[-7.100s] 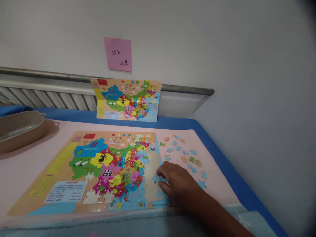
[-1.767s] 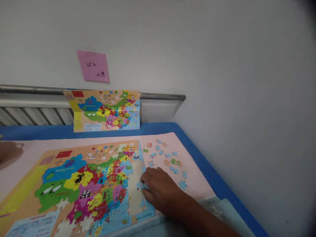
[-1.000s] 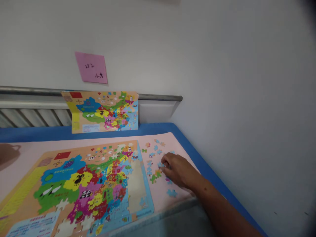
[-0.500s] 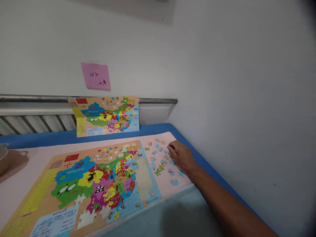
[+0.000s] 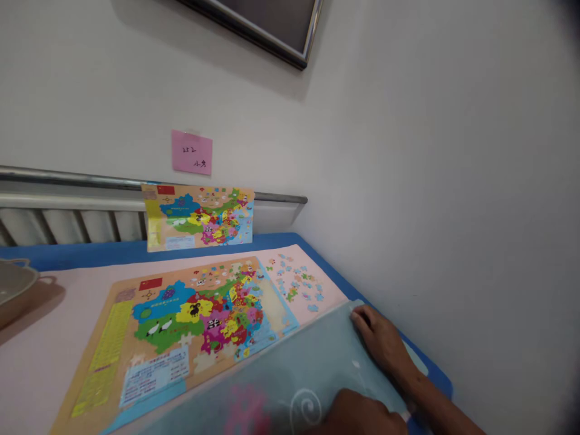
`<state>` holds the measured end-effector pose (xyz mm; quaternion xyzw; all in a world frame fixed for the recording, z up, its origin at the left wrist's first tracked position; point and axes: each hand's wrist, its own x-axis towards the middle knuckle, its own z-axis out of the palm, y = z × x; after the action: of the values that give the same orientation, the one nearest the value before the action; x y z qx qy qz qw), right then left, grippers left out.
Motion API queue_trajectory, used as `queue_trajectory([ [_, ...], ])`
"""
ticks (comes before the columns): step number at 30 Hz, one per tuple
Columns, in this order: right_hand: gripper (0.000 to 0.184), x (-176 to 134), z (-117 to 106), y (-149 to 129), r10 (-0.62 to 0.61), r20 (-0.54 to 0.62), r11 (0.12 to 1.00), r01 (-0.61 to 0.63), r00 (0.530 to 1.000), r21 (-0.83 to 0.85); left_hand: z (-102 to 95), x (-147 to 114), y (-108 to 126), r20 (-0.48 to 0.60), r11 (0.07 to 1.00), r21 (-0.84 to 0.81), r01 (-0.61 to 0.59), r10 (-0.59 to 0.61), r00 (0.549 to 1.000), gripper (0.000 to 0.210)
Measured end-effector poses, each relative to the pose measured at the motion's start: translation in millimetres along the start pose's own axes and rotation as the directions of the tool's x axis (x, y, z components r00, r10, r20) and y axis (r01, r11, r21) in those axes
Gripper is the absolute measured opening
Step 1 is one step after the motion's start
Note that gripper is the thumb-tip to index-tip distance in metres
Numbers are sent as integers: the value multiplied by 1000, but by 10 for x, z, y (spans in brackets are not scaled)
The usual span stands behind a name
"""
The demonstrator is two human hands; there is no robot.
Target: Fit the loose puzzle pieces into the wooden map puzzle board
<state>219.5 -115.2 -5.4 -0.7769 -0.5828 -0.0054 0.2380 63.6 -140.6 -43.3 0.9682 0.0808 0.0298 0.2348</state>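
My right hand [image 5: 380, 339] rests on a translucent blue-grey sheet [image 5: 312, 356], fingers curled in; what they hold, if anything, is hidden. Low in the view, my left hand [image 5: 362, 414] is near it, knuckles up and fingers bent, with the fingertips out of sight. Beyond the sheet lies a map jigsaw puzzle [image 5: 176, 311], mostly filled, with pale gaps at its right side and lower edge. To its right, several loose puzzle pieces [image 5: 296, 278] are scattered on the pink cover [image 5: 324, 284], apart from both hands.
A matching printed map sheet [image 5: 199, 217] leans against the metal rail [image 5: 67, 176] at the back. A pale bowl [image 5: 16, 281] stands at the left. Along the table's right side runs a blue edge [image 5: 312, 254], close to the wall. A dark-framed panel [image 5: 272, 27] hangs above.
My right hand has drawn back from the loose pieces onto the blue-grey sheet. My left hand has come into view at the bottom. The view has shifted, showing the framed panel and more of the bowl.
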Motion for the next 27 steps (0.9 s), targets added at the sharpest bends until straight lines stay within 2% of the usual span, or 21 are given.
queue_trajectory([
  [2, 28, -106, 39, -23, -6, -27, 996, 3, 1000, -87, -49, -50, 38, 39, 998, 47, -50, 48, 998, 22],
  [6, 27, -159, 121, -115, -31, -25, 964, 23, 999, -265, -71, -215, 77, -81, 974, 147, -175, 188, 979, 24],
  [13, 24, -178, 113, -185, -39, -15, 950, 33, 999, -311, -15, -440, 105, -192, 916, 295, -271, 334, 923, 16],
  [20, 21, -163, 122, -163, -48, 9, 944, 49, 999, -328, 54, -443, 92, -267, 890, 344, -300, 399, 877, 10],
  [24, 19, -143, 126, -128, -15, -8, 950, 12, 1000, -311, 135, -339, 67, -219, 889, 356, -289, 380, 899, 11],
  [27, 19, -136, 125, -95, -2, -19, 958, -4, 1000, -286, 247, -252, 36, -305, 905, 348, -245, 356, 883, 12],
])
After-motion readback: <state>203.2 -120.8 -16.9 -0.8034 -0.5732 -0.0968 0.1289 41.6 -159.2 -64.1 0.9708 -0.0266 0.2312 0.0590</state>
